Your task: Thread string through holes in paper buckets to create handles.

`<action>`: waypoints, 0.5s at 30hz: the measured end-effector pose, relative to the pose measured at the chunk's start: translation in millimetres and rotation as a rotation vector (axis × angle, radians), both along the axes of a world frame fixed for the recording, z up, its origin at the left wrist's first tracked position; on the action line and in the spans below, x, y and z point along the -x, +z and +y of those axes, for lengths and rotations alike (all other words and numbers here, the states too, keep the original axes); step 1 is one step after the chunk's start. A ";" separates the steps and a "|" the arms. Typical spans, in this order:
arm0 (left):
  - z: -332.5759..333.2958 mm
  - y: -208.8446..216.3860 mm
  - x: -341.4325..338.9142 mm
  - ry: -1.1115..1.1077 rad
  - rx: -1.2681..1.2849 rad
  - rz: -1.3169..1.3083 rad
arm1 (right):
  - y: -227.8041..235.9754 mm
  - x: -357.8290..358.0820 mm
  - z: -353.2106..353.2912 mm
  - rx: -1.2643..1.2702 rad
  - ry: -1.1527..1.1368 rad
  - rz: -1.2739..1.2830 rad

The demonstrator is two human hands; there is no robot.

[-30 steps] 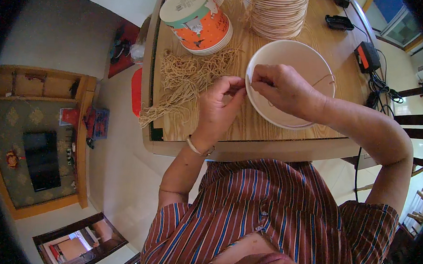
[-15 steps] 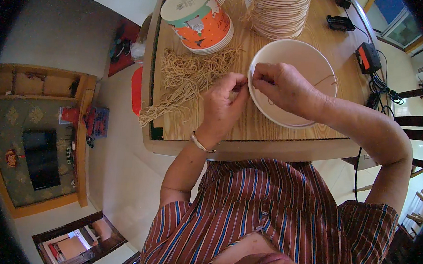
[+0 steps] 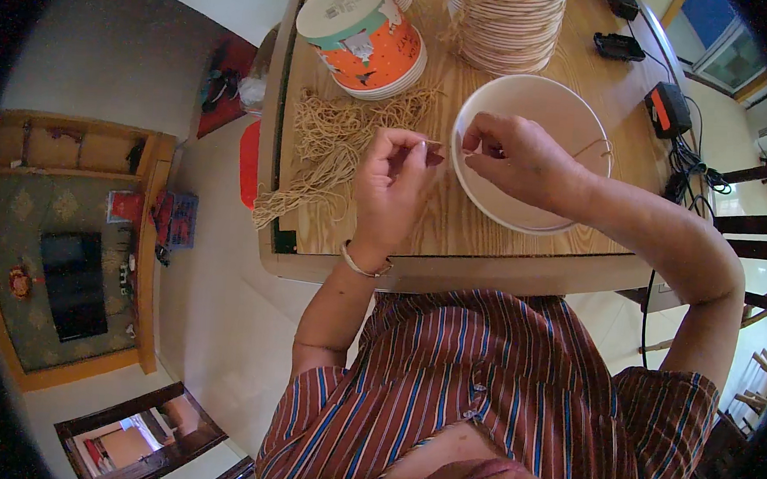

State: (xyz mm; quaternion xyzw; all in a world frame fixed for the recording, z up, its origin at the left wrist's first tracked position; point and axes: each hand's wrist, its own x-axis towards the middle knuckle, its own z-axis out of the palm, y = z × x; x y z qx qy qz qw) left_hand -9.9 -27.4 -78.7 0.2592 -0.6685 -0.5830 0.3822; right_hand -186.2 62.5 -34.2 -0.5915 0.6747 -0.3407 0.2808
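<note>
A white paper bucket [image 3: 532, 215] stands upright, mouth up, near the front edge of the table. A thin tan string [image 3: 593, 146] is attached at its right rim and runs inward behind my right hand. My right hand [image 3: 522, 158] is over the left part of the mouth, thumb and fingers pinched on what looks like that string. Just outside the left rim, my left hand [image 3: 394, 183] is raised with thumb and forefinger pressed together. What it pinches is too small to make out. A bracelet circles my left wrist.
Tan strings [image 3: 340, 153] lie in a loose pile left of my left hand. Behind them, orange printed buckets [image 3: 373, 59] are stacked upside down. A tall stack of white bucket rims [image 3: 506, 27] stands at the back. A black-and-orange adapter [image 3: 667, 109] and coiled cables [image 3: 697, 166] lie along the right edge.
My left hand has drawn slightly left, away from the bucket's rim, and its pinched fingertips now show. My right hand has turned slightly and shifted a little to the right.
</note>
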 end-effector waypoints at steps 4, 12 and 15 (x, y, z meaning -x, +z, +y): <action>-4.6 11.7 -1.3 0.000 0.098 0.096 | 1.2 2.2 3.3 -0.001 0.026 0.024; -11.3 25.9 11.9 -0.186 0.503 0.109 | 2.2 -1.9 4.5 -0.028 0.056 -0.111; -16.5 34.6 8.7 -0.175 0.778 0.065 | 1.4 -1.7 6.5 -0.001 0.118 -0.229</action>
